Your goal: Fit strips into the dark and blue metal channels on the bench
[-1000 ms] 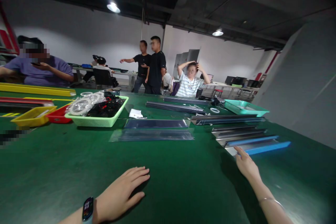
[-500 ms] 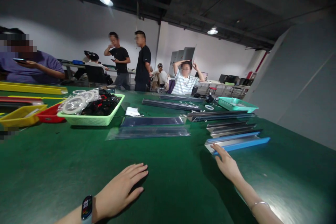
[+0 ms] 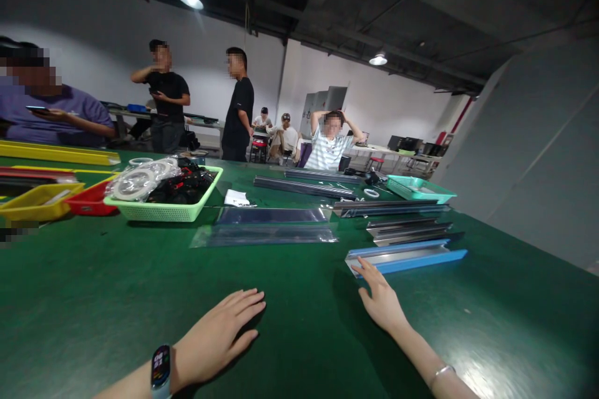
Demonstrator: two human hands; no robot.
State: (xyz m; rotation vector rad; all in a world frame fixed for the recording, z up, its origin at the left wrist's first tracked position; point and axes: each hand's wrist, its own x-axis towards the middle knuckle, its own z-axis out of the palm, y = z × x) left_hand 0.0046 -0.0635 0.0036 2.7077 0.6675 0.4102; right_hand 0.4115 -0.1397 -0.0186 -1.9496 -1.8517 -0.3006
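Observation:
My left hand (image 3: 219,330) lies flat on the green table with its fingers spread and nothing in it. A watch band is on that wrist. My right hand (image 3: 381,299) has its fingertips hooked over the near wall of a blue-edged metal channel (image 3: 421,260), at its left end. The right thumb points along the near side, apart from the channel. The inside of the channel is silvery. Just behind it lie dark metal channels (image 3: 412,230). Clear plastic-like strips (image 3: 276,235) lie flat to their left.
A pale green basket (image 3: 161,212) holds wrapped rings and black parts. Red (image 3: 96,202) and yellow trays (image 3: 40,206) stand left of it. More dark profiles (image 3: 304,187) and a turquoise basket (image 3: 421,190) are farther back. People sit and stand beyond the table.
The blue-edged metal channel has slid left with my right hand, opening more space from the dark channels' right ends. My left hand stays put. A standing person in the background has moved left.

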